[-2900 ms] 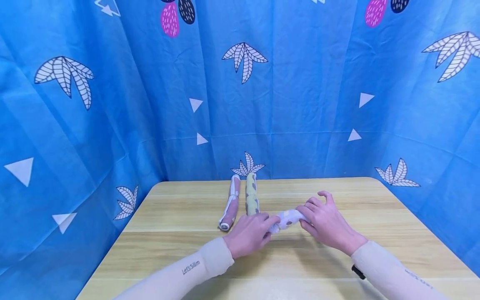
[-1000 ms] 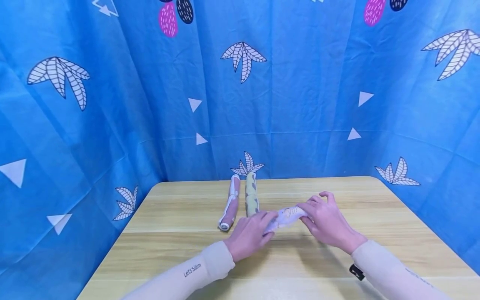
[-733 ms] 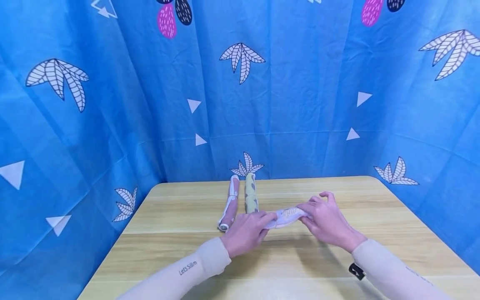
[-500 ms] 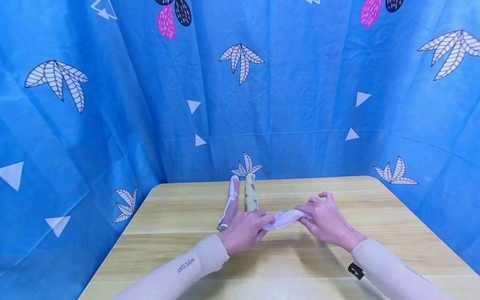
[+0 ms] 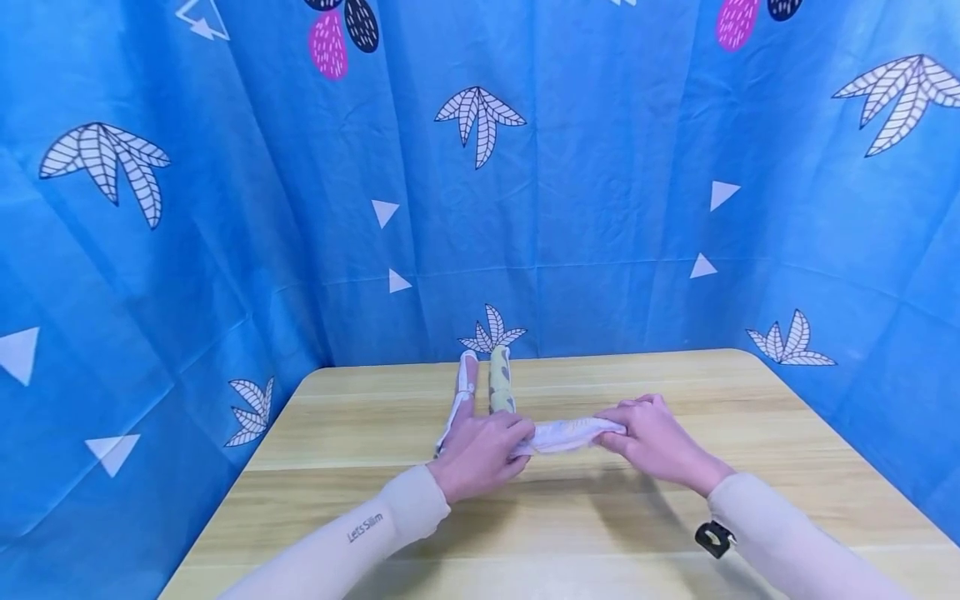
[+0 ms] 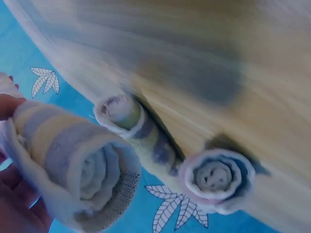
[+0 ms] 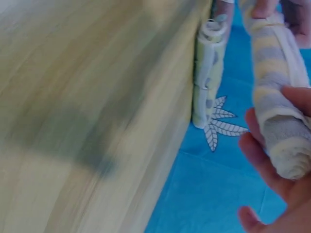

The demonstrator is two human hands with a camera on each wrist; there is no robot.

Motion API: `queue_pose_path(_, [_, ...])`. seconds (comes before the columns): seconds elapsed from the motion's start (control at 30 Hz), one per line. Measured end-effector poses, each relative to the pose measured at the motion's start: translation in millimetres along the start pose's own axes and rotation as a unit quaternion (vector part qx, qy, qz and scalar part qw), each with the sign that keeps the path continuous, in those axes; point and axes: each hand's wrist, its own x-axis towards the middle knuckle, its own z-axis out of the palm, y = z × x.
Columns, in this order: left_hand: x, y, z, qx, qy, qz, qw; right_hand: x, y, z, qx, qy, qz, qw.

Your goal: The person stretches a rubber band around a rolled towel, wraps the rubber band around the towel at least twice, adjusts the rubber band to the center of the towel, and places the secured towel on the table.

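Both hands hold a rolled towel (image 5: 564, 436) striped in pale lavender and yellow, raised above the table. My left hand (image 5: 483, 456) grips its left end, and my right hand (image 5: 654, 442) pinches the right end. The left wrist view shows the spiral end of this striped roll (image 6: 73, 150) close up, with a loose flap at its edge. Just beyond my left hand lie a pink-and-white rolled towel (image 5: 467, 385) and a yellow rolled towel (image 5: 500, 385) with dark spots, side by side. My left hand covers their near ends in the head view.
A wooden table (image 5: 360, 417) lies under the hands, its far edge against a blue patterned curtain (image 5: 600, 167). The curtain also stands along both sides. A black wrist strap (image 5: 714, 539) shows below the right sleeve.
My left hand has shifted left, nearer the two lying rolls. The held towel has turned and lies more level between the hands. My right hand's raised finger has come down.
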Motion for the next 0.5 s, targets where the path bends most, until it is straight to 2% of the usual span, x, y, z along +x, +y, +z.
queue_pose_path(0.07, [1.7, 2.0, -2.8, -0.044, -0.032, -0.029, 0.9981, 0, -1, -3, 0.028, -0.025, 0.027, 0.999])
queue_pose_path(0.13, [2.7, 3.9, -7.8, -0.107, -0.070, -0.066, 0.9896, -1, 1, -4, 0.035, -0.028, 0.028, 0.999])
queue_pose_path(0.2, [3.2, 4.7, -11.2, -0.177, -0.101, -0.100, 0.9739, -3, 4, -4, 0.011, -0.007, -0.007, 1.000])
queue_pose_path(0.27, [3.6, 4.8, -13.6, -0.249, -0.128, -0.130, 0.9512, -5, 8, -3, -0.038, 0.027, -0.063, 0.997])
queue_pose_path(0.33, [3.0, 4.3, -14.5, -0.310, -0.148, -0.154, 0.9265, -6, 12, 0, -0.097, 0.062, -0.124, 0.986])
queue_pose_path(0.4, [1.9, 3.9, -14.2, -0.353, -0.160, -0.172, 0.9059, -7, 17, 3, -0.144, 0.088, -0.176, 0.970])
queue_pose_path(0.47, [1.2, 3.9, -13.4, -0.377, -0.165, -0.176, 0.8941, -9, 20, 5, -0.172, 0.102, -0.205, 0.958])
queue_pose_path(0.5, [0.8, 4.2, -12.9, -0.379, -0.166, -0.174, 0.8937, -9, 21, 6, -0.180, 0.108, -0.211, 0.955])
